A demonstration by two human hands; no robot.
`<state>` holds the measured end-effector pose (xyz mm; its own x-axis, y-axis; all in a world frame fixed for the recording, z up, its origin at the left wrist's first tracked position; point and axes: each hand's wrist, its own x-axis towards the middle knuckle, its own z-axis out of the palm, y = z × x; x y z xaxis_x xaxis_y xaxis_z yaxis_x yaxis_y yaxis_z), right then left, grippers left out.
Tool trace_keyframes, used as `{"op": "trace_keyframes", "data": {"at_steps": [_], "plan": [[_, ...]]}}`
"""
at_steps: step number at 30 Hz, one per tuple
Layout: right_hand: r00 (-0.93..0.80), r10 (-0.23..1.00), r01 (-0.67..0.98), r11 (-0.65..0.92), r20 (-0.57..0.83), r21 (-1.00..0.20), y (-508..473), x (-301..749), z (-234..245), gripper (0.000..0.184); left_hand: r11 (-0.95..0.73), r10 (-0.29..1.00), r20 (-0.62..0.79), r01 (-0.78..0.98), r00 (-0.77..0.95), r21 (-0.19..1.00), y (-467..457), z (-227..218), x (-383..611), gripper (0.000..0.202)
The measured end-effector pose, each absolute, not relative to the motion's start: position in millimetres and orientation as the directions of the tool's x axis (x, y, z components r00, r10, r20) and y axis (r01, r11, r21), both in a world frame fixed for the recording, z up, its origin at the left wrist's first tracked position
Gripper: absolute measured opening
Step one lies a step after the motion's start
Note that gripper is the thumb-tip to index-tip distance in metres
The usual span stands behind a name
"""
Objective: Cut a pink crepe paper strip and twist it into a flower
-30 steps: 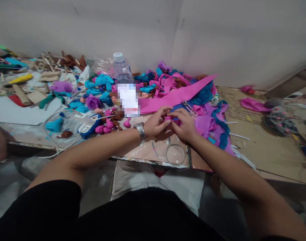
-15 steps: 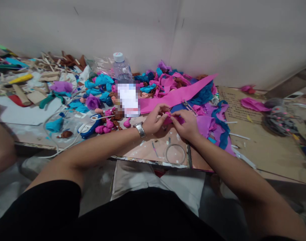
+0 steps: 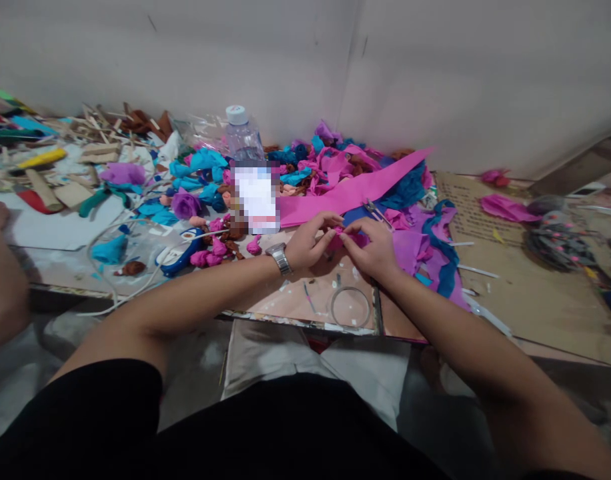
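Between my two hands is a small piece of pink crepe paper, bunched at the fingertips. My left hand, with a metal watch on the wrist, pinches it from the left. From the right, my right hand grips the same piece with thumb and fingers; part of it is hidden by them. Just behind lies a long pink crepe paper strip, and scissors rest by my right knuckles. A clear ring of tape lies near the table's front edge.
A capped bottle stands behind a blurred phone. Rolled pink paper buds and a blue device with a white cable lie left. Purple paper and cardboard are right. Another person's arm is at far left.
My hands stay in nearly the same place, with a slight shift of the fingers on the pink paper. The arm at far left has moved a little.
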<state>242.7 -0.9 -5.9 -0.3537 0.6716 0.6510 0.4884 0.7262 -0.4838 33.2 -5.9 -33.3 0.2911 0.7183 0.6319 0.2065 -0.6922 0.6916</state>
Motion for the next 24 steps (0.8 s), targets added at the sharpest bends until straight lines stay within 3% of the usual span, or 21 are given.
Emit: {"op": "trace_keyframes", "data": {"at_steps": [8,15,24], "plan": [[-0.348,0.682,0.481,0.719,0.643,-0.502,1.8,243.8,-9.1,0.011,-0.679,0.729,0.618,0.200,0.294,0.706,-6.9,-31.0,33.9,0.034],[-0.378,0.652,0.447,0.750,0.657,-0.487,1.8,242.6,-9.3,0.010,-0.637,0.765,0.573,0.209,0.295,0.742,-5.6,-34.6,34.1,0.066],[-0.364,0.670,0.498,0.727,0.647,-0.473,2.0,243.0,-7.2,0.017,-0.644,0.756,0.569,0.210,0.323,0.736,-5.0,-36.1,35.0,0.070]]}}
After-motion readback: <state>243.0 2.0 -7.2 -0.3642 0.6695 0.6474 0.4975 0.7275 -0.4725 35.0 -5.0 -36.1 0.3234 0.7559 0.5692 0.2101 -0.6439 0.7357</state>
